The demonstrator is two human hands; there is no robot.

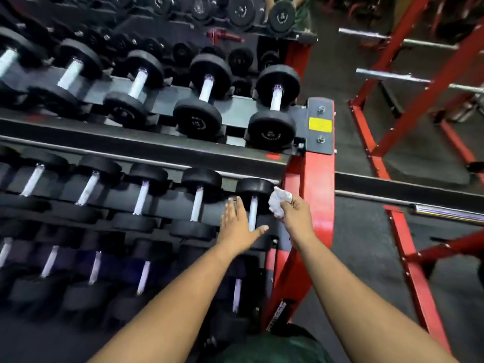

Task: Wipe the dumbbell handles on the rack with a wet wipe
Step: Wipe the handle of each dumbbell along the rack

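Leftmost dumbbells [7, 61] cut by edge

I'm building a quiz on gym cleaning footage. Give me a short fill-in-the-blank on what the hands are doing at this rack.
1. The crumpled wet wipe is held in the ____ hand.
2. The left hand is open, fingers ____, beside a dumbbell handle.
3. The rack upright beside the hands is painted ____.

Missing words: right; straight; red
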